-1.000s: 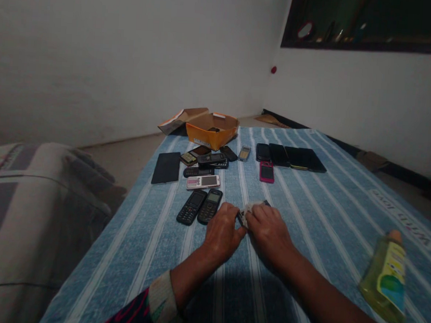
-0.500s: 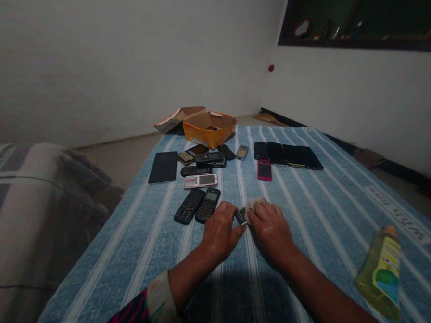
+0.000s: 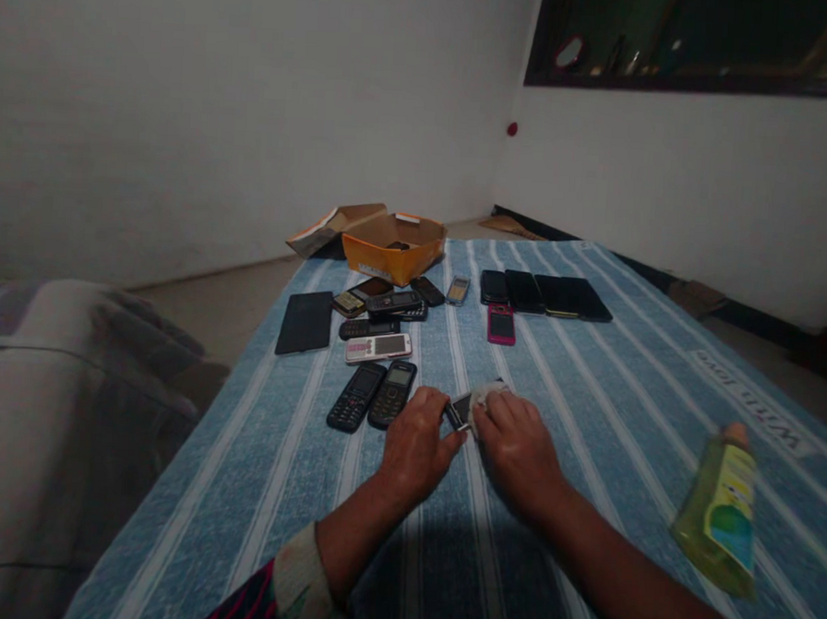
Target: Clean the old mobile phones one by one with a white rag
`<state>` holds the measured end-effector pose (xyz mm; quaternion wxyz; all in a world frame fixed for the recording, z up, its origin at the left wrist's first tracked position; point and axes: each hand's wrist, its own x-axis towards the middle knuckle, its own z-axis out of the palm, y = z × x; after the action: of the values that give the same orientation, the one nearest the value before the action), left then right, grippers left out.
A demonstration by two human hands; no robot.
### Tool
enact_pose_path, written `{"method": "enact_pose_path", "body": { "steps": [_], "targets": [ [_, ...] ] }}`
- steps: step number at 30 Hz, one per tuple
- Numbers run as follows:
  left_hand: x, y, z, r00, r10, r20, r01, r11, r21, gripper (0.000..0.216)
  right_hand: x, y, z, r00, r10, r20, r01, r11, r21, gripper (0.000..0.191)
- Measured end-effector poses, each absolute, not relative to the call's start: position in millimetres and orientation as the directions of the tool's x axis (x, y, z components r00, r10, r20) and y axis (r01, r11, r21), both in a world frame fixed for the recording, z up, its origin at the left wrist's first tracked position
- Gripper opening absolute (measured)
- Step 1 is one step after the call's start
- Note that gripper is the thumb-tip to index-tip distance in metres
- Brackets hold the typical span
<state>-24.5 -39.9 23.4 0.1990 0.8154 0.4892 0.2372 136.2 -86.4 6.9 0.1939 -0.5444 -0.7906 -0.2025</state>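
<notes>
My left hand (image 3: pixel 417 439) grips one end of a small mobile phone (image 3: pixel 459 410), fingers closed on its edge. Against the phone's other end, my right hand (image 3: pixel 517 444) presses a crumpled whitish cloth (image 3: pixel 484 401), its fingers curled over it. Hands and cloth hide much of the phone. Just left of my left hand lie two dark keypad phones, a nearer one (image 3: pixel 356 396) and its neighbour (image 3: pixel 392 394). Beyond them sits a white and pink phone (image 3: pixel 378 347) among several dark phones (image 3: pixel 393 303).
An open orange cardboard box (image 3: pixel 392 253) stands at the far end of the blue striped cloth (image 3: pixel 238 485). A black tablet-like slab (image 3: pixel 305 322) lies left. Dark phones (image 3: pixel 523 291) and a pink phone (image 3: pixel 501 324) lie right. A yellow-green bottle (image 3: pixel 720 515) lies at the right.
The view has shifted slightly, moving the surroundings a little left. My right hand and the cloth have shifted slightly along the phone, showing more of its screen. Both grips stay.
</notes>
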Motion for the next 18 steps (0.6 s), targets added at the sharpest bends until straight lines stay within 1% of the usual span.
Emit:
{"method": "enact_pose_path", "body": {
  "steps": [3, 5, 7, 9, 11, 13, 18],
  "targets": [
    [-24, -40, 24, 0.396, 0.900, 0.182, 0.707, -0.425, 0.565, 0.019, 151, -82, 10, -0.216, 0.826, 0.521, 0.976, 0.201, 0.086, 0.025],
    [-23, -40, 24, 0.387, 0.902, 0.189, 0.705, -0.422, 0.570, 0.021, 152, -82, 11, -0.193, 0.830, 0.523, 0.981, 0.174, 0.085, 0.025],
    [-23, -40, 23, 0.391, 0.898, 0.203, 0.697, -0.433, 0.572, 0.021, 144, -83, 10, -0.241, 0.819, 0.520, 0.970, 0.226, 0.093, 0.024],
    [-24, -39, 22, 0.403, 0.888, 0.219, 0.686, -0.452, 0.570, 0.017, 133, -83, 10, -0.327, 0.796, 0.510, 0.942, 0.319, 0.107, 0.022],
    [-24, -39, 21, 0.417, 0.878, 0.233, 0.677, -0.471, 0.565, 0.013, 124, -80, 11, -0.381, 0.777, 0.501, 0.919, 0.378, 0.112, 0.021],
    [-24, -38, 21, 0.422, 0.873, 0.243, 0.673, -0.482, 0.561, 0.012, 122, -74, 12, -0.390, 0.779, 0.491, 0.915, 0.386, 0.114, 0.020],
    [-25, -39, 22, 0.408, 0.880, 0.245, 0.678, -0.471, 0.564, 0.016, 129, -66, 15, -0.336, 0.812, 0.477, 0.939, 0.328, 0.103, 0.018]
  ]
}}
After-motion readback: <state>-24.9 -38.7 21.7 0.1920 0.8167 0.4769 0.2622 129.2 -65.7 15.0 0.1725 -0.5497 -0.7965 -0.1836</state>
